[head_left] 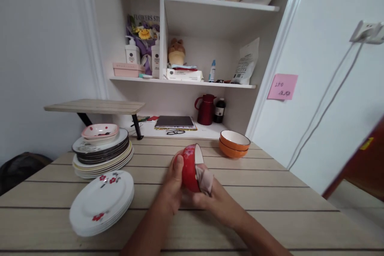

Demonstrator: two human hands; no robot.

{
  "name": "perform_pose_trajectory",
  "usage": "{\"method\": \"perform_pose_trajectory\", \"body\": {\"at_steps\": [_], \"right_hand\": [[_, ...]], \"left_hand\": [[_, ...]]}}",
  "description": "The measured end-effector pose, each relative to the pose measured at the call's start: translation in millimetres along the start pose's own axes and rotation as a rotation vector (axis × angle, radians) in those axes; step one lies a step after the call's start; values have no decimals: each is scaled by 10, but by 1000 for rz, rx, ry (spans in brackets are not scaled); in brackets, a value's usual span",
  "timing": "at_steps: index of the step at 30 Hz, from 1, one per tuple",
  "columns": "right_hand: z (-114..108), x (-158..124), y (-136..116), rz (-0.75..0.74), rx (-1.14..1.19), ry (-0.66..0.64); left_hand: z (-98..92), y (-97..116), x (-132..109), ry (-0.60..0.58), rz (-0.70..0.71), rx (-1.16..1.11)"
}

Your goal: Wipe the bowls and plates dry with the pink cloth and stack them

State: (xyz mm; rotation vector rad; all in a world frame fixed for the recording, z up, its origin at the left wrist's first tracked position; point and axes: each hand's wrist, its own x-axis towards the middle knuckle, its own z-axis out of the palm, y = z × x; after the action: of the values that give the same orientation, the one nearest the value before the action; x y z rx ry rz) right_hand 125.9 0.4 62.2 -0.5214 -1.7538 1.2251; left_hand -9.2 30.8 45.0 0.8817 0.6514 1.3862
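Above the middle of the table I hold a red bowl (189, 170) with a pink flower pattern and a white inside, tilted so that its mouth faces right. My left hand (175, 182) is closed round its outer left side, thumb across the red wall. A pale greyish-pink cloth (205, 179) is gripped in my right hand (211, 200). The cloth lies over the bowl's rim and reaches into its mouth; the right thumb is near the bowl's lower edge. Some fingers of both hands are hidden behind the bowl and cloth.
Two stacked orange bowls (234, 144) stand at the back right. On the left are flower-patterned white plates (102, 202), a taller plate stack (102, 156) topped by small dishes (100, 131), and a raised wooden stand (96, 106). Behind are a red jug (206, 110) and a laptop (174, 121).
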Motion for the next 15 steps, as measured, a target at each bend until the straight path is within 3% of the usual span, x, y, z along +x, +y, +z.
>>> {"method": "perform_pose_trajectory", "body": {"at_steps": [4, 6, 10, 12, 15], "right_hand": [[-62, 18, 98, -77, -410, -49], [-92, 22, 125, -92, -474, -8], [-104, 28, 113, -90, -402, -11], [-87, 27, 91, -15, -270, -20], [-54, 23, 39, 85, 38, 169]], "left_hand": [[-28, 56, -31, -52, -420, -52], [-44, 74, -36, -81, -500, -67], [-37, 95, -48, -169, -458, -138], [-17, 87, -58, -186, -413, -125], [16, 40, -63, -186, -196, -55]]}}
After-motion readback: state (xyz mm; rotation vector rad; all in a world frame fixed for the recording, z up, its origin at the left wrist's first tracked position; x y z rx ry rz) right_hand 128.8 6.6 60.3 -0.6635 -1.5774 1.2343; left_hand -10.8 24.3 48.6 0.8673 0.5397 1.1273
